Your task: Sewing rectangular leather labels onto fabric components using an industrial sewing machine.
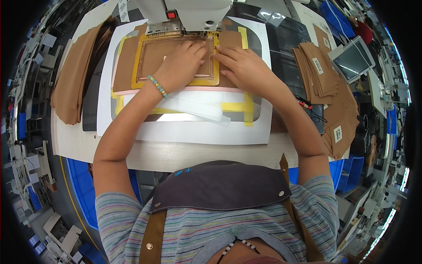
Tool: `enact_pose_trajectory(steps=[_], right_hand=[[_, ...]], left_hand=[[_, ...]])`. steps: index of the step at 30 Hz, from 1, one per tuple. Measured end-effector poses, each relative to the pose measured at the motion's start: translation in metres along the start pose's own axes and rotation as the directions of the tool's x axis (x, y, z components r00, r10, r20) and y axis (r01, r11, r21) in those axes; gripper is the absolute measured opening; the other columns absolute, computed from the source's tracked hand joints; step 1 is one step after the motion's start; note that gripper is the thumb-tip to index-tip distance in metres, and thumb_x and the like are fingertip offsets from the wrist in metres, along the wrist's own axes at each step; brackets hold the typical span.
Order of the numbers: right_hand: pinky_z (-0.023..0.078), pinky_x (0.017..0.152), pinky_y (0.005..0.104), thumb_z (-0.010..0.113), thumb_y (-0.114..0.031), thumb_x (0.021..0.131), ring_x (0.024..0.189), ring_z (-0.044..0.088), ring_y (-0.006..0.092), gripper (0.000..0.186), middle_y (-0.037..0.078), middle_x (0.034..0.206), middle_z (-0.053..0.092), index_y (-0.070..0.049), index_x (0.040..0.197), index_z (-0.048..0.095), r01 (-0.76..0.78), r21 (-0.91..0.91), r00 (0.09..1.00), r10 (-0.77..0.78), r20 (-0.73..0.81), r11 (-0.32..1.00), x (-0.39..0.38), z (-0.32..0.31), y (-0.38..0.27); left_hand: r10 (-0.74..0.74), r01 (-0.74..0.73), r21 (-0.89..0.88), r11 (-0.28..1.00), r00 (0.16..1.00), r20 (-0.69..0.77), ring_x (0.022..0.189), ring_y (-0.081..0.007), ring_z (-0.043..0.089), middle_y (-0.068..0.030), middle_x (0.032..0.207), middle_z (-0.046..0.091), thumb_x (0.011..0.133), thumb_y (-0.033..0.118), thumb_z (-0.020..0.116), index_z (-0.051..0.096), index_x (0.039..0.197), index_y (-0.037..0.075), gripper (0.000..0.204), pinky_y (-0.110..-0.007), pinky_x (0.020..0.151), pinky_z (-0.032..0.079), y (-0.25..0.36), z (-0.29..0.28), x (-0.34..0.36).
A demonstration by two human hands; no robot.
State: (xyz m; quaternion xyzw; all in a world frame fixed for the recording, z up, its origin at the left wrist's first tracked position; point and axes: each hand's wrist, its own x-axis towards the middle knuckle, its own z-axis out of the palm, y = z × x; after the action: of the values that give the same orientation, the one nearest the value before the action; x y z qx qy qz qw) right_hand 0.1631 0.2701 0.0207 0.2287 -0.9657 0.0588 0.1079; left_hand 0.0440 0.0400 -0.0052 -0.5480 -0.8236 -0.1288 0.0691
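Observation:
A sewing machine head (189, 17), white with a red switch, stands over a yellow rectangular frame (211, 82). Inside that frame lies a brown fabric piece (160, 48) with a stitched-looking border. My left hand (182, 64), with a beaded bracelet at the wrist, rests on the brown piece near the machine's needle area, fingers laid over it. At the frame's right edge, my right hand (246, 66) has its fingers spread and touching the frame and the brown material beside it. Neither hand visibly holds anything.
A white board (184, 134) with yellow tape strips lies under the frame. Brown pieces are stacked at left (77, 75), and labelled brown pieces (314, 70) pile up at right. Beside them stands a screen panel (353, 59). Red-handled small tools (304, 104) lie nearby.

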Motion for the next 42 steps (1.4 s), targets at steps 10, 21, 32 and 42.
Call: enact_pose_trajectory(steps=[10, 21, 32, 42], right_hand=[[0.046, 0.112, 0.0435, 0.070, -0.020, 0.099, 0.136, 0.058, 0.0284, 0.043, 0.012, 0.149, 0.063, -0.006, 0.139, 0.066, -0.004, 0.045, 1.000, 0.004, -0.002, 0.999, -0.016, -0.013, -0.004], [0.049, 0.106, 0.0407, 0.068, -0.012, 0.092, 0.129, 0.063, 0.0271, 0.035, 0.013, 0.135, 0.071, -0.003, 0.125, 0.071, 0.187, 0.009, 0.976, -0.185, -0.112, 0.982, 0.012, 0.022, -0.046], [0.050, 0.098, 0.0395, 0.065, -0.006, 0.084, 0.107, 0.066, 0.0281, 0.035, 0.013, 0.108, 0.073, 0.002, 0.117, 0.072, 0.176, 0.078, 0.974, -0.162, -0.159, 0.981, 0.015, 0.012, -0.061], [0.050, 0.094, 0.0396, 0.063, -0.005, 0.086, 0.109, 0.063, 0.0271, 0.042, 0.014, 0.116, 0.070, 0.005, 0.127, 0.066, 0.145, 0.049, 0.979, -0.136, -0.152, 0.988, 0.016, 0.013, -0.064]], left_hand=[[-0.088, 0.087, -0.058, 0.995, 0.996, -0.023, 0.142, -0.0334, 0.052, -0.0099, 0.155, 0.058, 0.104, 0.014, 0.062, 0.060, 0.147, 0.006, 0.043, -0.044, 0.119, 0.043, -0.032, -0.028, -0.049], [0.091, -0.081, -0.215, 0.973, 0.995, 0.039, 0.155, -0.0308, 0.040, -0.0060, 0.163, 0.051, 0.105, 0.020, 0.062, 0.059, 0.151, 0.009, 0.048, -0.045, 0.126, 0.037, -0.026, -0.019, -0.062], [0.114, -0.091, -0.221, 0.971, 0.989, 0.094, 0.159, -0.0318, 0.033, -0.0044, 0.170, 0.042, 0.106, 0.034, 0.060, 0.055, 0.156, 0.013, 0.054, -0.047, 0.128, 0.034, -0.027, -0.023, -0.065], [0.150, -0.128, -0.209, 0.970, 0.984, 0.091, 0.158, -0.0320, 0.035, -0.0050, 0.169, 0.044, 0.108, 0.036, 0.056, 0.060, 0.153, 0.019, 0.049, -0.047, 0.127, 0.035, -0.038, -0.025, -0.058]])
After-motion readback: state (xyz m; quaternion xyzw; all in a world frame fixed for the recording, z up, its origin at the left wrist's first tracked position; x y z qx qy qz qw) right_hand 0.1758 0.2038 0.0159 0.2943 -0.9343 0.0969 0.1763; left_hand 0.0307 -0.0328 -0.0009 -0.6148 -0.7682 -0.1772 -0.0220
